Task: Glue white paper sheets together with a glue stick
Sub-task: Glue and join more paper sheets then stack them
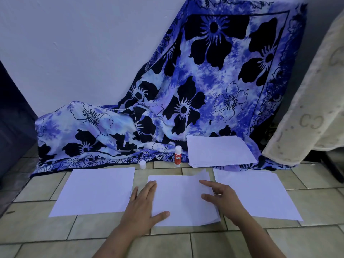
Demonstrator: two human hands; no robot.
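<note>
**Fingers (150, 189) flat on the middle sheets (182, 200), glue stick (178, 156) standing just beyond**

You are pressing your left hand (143, 203) palm-down on the left edge of the middle sheets. Its fingers are lying straight and close together, with the thumb splayed across the near part of the paper. Your right hand (221, 196) is resting on the right edge of the same sheets, fingers loosely spread, forefinger and thumb reaching onto the paper. Neither hand is pinching or holding anything. The sheets are lying slightly fanned at their right and far edges, so you are probably squaring or smoothing them.

The glue stick is standing upright, long axis vertical, on the tiled floor (37, 229) straight beyond the far edge of those sheets, at the hem of the blue flowered cloth (111, 127). It is sitting about midway between your two sets of fingertips, so neither hand is plainly nearer. The right hand is lying looser and looks freer to reach for it. A small white cap (143, 164), likely the stick's own, is sitting apart to its left. The left sheet (96, 190) and right sheet (256, 194) are flanking your hands, and a spare stack (219, 149) is resting on the cloth to the right of the stick.
</note>
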